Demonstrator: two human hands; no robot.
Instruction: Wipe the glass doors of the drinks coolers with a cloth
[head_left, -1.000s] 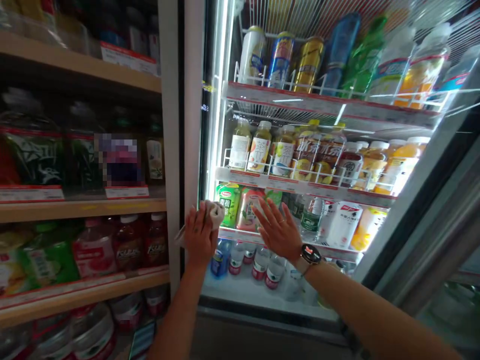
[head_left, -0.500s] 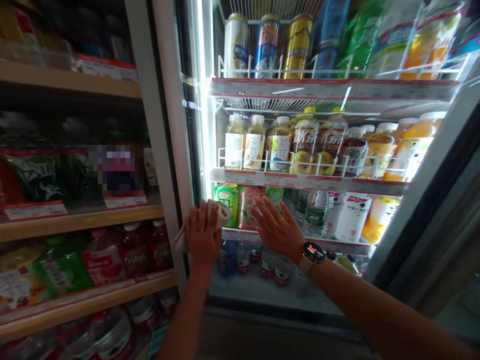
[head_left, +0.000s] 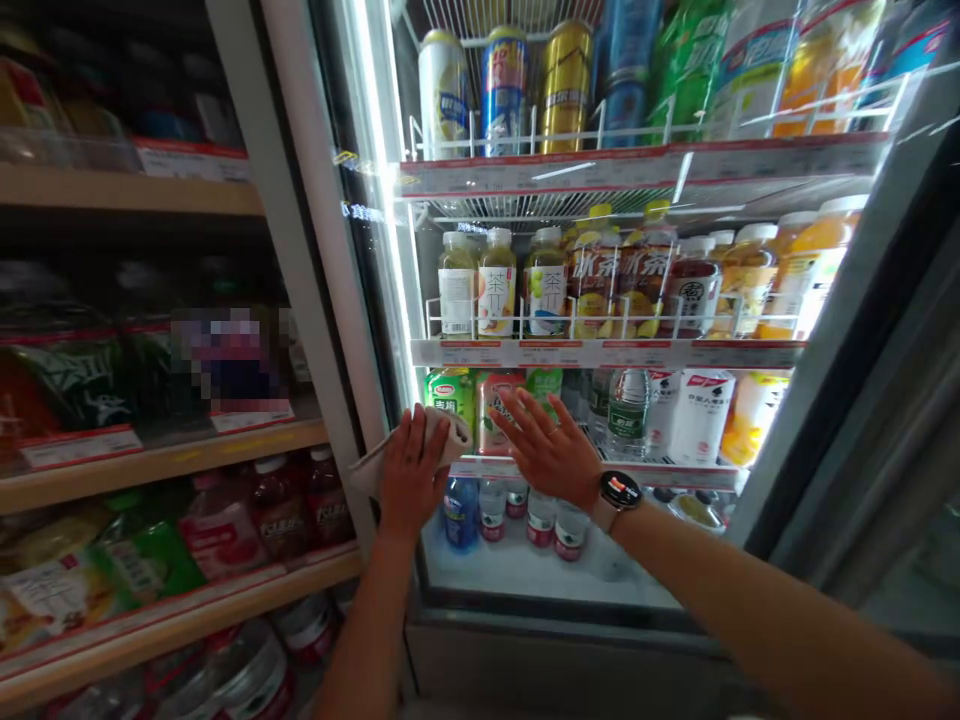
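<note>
A person's left hand (head_left: 412, 475) clamps a folded pale cloth (head_left: 442, 438) against the glass door (head_left: 390, 250) of a lit drinks cooler, fingers closed over the fabric, one loose corner hanging toward the door's white frame (head_left: 315, 240). Just beside it, the right hand (head_left: 546, 450) is open and empty, fingers spread, palm toward the pane, a round smartwatch (head_left: 619, 495) on its wrist. Both forearms reach up from the bottom of the frame and block part of the lowest shelves. Behind the glass, small water bottles (head_left: 491, 510) stand on the cooler's floor, below green and pink juice bottles (head_left: 450, 395). Higher up, tea bottles (head_left: 496, 285) sit in white wire racks (head_left: 600, 320) above a red-edged price strip (head_left: 607, 352), with beer cans (head_left: 566, 85) on the top tier. To the left, wooden shelves (head_left: 150, 460) carry red-labelled bottles (head_left: 279, 505) and green packets (head_left: 154, 555), while one item on them (head_left: 225, 355) is too pixelated to identify.
</note>
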